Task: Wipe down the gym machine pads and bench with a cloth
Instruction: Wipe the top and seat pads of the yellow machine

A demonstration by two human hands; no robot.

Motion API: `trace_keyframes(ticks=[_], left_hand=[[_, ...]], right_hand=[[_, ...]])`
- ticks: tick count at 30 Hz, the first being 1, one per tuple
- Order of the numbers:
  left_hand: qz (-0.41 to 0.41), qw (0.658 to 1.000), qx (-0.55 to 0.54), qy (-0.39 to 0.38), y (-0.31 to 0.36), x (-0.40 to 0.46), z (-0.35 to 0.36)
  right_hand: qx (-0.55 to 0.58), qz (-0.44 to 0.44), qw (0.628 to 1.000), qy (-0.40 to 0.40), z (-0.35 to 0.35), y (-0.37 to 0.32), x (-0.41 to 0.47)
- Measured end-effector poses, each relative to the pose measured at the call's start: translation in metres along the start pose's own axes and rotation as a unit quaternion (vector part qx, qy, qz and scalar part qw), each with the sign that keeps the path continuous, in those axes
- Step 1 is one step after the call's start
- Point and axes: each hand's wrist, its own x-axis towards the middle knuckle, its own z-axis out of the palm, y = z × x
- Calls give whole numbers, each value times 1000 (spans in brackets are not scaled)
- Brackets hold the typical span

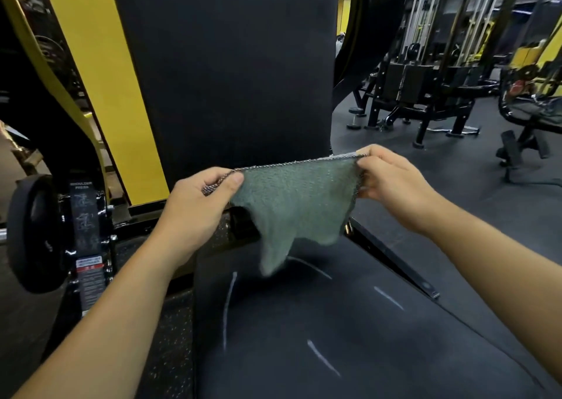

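Now, cloth: my green cloth [292, 203] hangs stretched above the seat pad [334, 322].
Hands: my left hand [197, 213] and right hand [392, 182] pinch its top corners, held apart.
Back pad: back pad [225, 63] upright behind.

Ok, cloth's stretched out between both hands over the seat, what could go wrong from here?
1. The grey-green terry cloth is only pinched at its top corners by the left hand and right hand; one slip drops it.
2. Its hanging corner could drag across the black padded seat, missing the pale streaks.

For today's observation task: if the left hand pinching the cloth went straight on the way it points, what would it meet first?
Probably the black back pad, right behind the left hand and the cloth; depth is unclear.
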Motion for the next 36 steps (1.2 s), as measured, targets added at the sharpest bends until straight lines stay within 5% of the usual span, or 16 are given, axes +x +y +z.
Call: trace_keyframes(ticks=[6, 12, 14, 20, 24, 36], left_hand=[[1, 997, 9, -73, -10, -30, -14], [-68, 942, 105, -312, -33, -92, -34], [-88, 933, 105, -333, -36, -96, -33], [-78, 945, 211, -238, -59, -62, -4], [-31, 892, 375, -249, -83, -47, 15], [-14, 851, 408, -331, -66, -21, 41]], right_hand=[[-65, 26, 993, -94, -6, 8, -36], [-157, 108, 953, -235, -14, 48, -103], [-224, 104, 934, -259, -15, 55, -112], [-349, 71, 918, -172, -9, 69, -85], [-493, 28, 861, -119, -4, 84, -68], [-460, -8, 882, -97, -7, 85, -76]])
